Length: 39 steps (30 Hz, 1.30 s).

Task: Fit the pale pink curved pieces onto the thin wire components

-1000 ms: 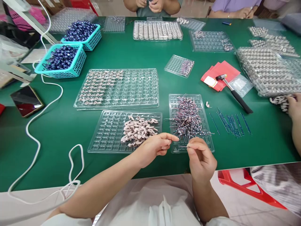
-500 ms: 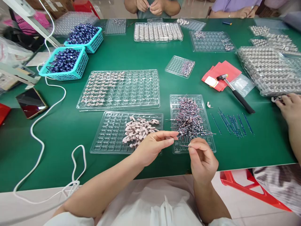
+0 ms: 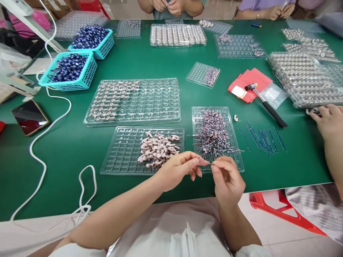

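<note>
Tabletop point(image 3: 66, 150) in smooth green bears a ridged, clear plastic tray point(image 3: 120, 153) heaped with matte, rounded beige shells point(image 3: 159, 148); a smaller tray point(image 3: 197, 117) holds a bristling tangle of wired parts point(image 3: 214, 134). The left hand point(image 3: 177, 171) has its fingers drawn close, its grip unclear; the right hand point(image 3: 229, 182) pinches a thin wire point(image 3: 210, 164) above the smaller tray's near end. Bare green fronts both trays; a narrow gap separates their rims.
</note>
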### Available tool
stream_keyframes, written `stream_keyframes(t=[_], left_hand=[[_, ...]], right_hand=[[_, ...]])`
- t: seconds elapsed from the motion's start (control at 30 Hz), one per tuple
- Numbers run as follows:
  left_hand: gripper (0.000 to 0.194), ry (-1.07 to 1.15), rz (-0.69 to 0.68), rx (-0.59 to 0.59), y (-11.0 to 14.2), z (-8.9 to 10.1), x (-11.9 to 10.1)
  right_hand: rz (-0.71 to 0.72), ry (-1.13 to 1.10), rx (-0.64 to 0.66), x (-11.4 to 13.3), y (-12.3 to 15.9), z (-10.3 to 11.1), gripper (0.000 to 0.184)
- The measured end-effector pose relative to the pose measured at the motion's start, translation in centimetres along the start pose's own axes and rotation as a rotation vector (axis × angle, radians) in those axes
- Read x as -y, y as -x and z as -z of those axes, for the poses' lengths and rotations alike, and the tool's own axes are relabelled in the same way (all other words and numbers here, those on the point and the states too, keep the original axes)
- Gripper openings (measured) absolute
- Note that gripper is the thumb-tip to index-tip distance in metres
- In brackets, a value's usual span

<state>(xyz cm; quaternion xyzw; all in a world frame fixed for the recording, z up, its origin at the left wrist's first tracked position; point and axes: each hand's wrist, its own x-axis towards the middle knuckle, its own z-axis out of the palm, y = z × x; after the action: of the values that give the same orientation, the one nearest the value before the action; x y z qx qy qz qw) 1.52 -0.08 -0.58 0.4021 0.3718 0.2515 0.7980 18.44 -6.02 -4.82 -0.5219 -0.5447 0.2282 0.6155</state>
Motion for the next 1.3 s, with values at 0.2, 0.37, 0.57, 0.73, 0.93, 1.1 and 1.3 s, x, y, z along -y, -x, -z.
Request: stream_keyframes(t=[0.2,0.37,0.57,0.73,0.93,1.1,1.3], left_hand=[[0.031,0.043,-0.006,0.013,-0.14,-0.10,-0.15],[0.029,-0.005,-0.071,-0.141,-0.21,-0.24,-0.13],[0.035,-0.177,-0.156,-0.240,-0.14,-0.43,0.20],[0.033,-0.302,-0.184,-0.268,-0.03,-0.45,0.07],[0.033,-0.318,-0.206,-0.270,-0.05,-0.44,-0.04],[0.032,-0.359,-0.226,-0.270,-0.02,-0.30,0.14],[0.023,-0.567,-0.347,-0.305,-0.01,0.09,0.47]], right_hand=[[-0.001,-0.021,-0.019,-0.03,0.05,0.03,0.023],[0.022,0.014,-0.025,0.14,0.01,0.00,0.022],[0.022,0.042,-0.011,0.26,0.07,0.01,0.021],[0.016,0.041,0.017,0.27,0.10,0.04,0.022],[0.006,0.058,0.045,0.17,0.17,-0.01,0.021],[0.002,0.081,0.037,0.15,0.10,-0.12,0.018],[0.021,0.101,0.030,0.13,0.10,-0.11,0.018]])
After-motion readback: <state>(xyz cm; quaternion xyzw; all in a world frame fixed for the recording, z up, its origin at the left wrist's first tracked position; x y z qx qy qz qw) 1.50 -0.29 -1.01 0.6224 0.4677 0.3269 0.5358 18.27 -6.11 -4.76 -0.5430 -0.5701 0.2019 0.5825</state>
